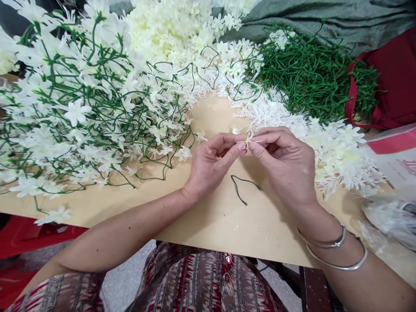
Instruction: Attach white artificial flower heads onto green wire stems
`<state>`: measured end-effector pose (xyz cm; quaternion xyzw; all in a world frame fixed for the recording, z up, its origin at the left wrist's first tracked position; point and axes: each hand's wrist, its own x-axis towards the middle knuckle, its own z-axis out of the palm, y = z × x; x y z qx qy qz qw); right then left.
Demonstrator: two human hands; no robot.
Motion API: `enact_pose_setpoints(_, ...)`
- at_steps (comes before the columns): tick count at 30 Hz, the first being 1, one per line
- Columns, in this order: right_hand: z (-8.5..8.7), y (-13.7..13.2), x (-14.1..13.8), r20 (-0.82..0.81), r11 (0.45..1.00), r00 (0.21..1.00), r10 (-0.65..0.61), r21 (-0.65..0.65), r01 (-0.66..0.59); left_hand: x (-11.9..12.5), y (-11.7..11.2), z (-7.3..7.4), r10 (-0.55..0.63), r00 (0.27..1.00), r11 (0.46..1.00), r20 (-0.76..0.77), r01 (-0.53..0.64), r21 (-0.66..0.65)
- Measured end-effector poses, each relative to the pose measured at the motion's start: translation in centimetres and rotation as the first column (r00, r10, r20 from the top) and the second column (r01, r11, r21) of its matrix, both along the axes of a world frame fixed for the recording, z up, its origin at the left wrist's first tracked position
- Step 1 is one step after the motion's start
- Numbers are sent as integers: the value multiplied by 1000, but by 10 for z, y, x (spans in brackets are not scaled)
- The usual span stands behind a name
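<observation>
My left hand (211,164) and my right hand (287,167) meet above the table, thumbs and forefingers pinched close together. Between the fingertips is a small white artificial flower piece (248,138) with thin white strands sticking out sideways; the fingers partly cover it. On the table just below lies a bent green plastic stem (236,187). A loose pale blossom (236,130) rests just beyond my fingertips. Past my right hand spread white stamen pieces (273,110) and cream petals (338,145).
White flowers on green stems (97,112) heap up on the left. Cream blossoms (169,30) are piled at the back, with a tangle of green stems (308,73) to their right. A red bag (394,80), a box (396,151) and clear plastic (390,216) stand at the right.
</observation>
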<state>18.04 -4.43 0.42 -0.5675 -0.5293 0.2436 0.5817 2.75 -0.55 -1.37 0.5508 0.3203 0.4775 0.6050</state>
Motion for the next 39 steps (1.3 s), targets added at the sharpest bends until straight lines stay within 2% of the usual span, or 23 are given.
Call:
enact_pose_setpoints(3,0,1,0,-94,1000,995,15,-21,-17,0,-1,1,-9,1000,1000,-8,9,11)
enact_pose_setpoints(7,-1,2,2,-18,1000,999,28,16,-27,0,-3,1,1,999,999,-52,2,42)
enact_pose_setpoints(12,-5,2,3,-23,999,999,30,27,-29,1,-4,2,-13,997,998,-78,18,65)
enact_pose_setpoints(20,-4,-2,3,215,961,975,-52,275,-9,0,-6,8,33,998,997,-62,-29,73)
enact_pose_setpoints(24,0,-6,3,272,967,957,-98,255,26,-1,-9,8,91,994,978,-55,-79,191)
enact_pose_setpoints(31,6,-1,9,352,952,935,-49,300,-63,-3,-7,9,130,985,919,-110,-78,386)
enact_pose_setpoints(39,2,-5,11,248,963,968,42,250,-106,-4,-5,13,113,982,927,-150,-50,373)
